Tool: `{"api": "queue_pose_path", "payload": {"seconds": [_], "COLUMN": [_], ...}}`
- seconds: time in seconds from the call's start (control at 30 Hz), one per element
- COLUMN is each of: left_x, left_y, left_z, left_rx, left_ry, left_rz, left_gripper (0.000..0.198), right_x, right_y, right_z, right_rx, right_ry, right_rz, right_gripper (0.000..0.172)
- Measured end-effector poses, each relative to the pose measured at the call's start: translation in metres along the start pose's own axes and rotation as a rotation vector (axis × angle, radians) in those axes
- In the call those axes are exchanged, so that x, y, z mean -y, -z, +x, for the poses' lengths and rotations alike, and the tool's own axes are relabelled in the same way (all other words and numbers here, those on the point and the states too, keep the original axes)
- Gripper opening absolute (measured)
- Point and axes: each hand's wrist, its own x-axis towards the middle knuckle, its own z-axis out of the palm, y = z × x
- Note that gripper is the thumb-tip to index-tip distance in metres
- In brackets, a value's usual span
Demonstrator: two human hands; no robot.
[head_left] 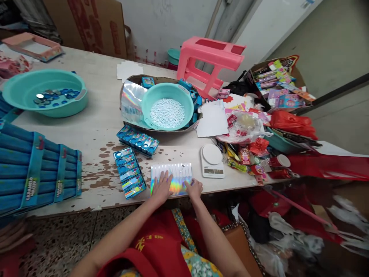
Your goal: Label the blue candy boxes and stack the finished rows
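The table [100, 100] bears a sheet [178, 185] beneath left hand [162, 187] (flat), right hand [195, 188] (grip unclear).

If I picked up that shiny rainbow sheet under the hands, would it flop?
Probably a bit: the shiny sheet looks thin, lying flat on the table. It's likely light, since hardly any thickness shows at its edges. Its glossy, rainbow-reflecting surface might feel slippery.
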Motion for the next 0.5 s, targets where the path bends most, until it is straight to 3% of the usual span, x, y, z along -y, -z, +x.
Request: {"api": "queue_pose_path", "payload": {"seconds": [0.17,0.37,0.5], "left_x": [0.016,0.023,0.025], "left_y": [-0.034,-0.042,-0.042], "left_z": [0.008,0.005,0.006], "left_rx": [-0.078,-0.110,-0.121], "left_ry": [-0.021,-0.035,-0.054], "left_rz": [0.104,0.107,0.085], "left_gripper": [0.079,0.076,0.076], "right_x": [0.005,0.006,0.005], "right_y": [0.006,0.023,0.032], "right_z": [0.001,-0.004,-0.009], "right_rx": [0.009,0.056,-0.009], "right_ry": [-0.004,0.167,0.223], "right_rz": [0.004,0.000,0.127], "right_gripper": [0.051,0.054,0.048]}}
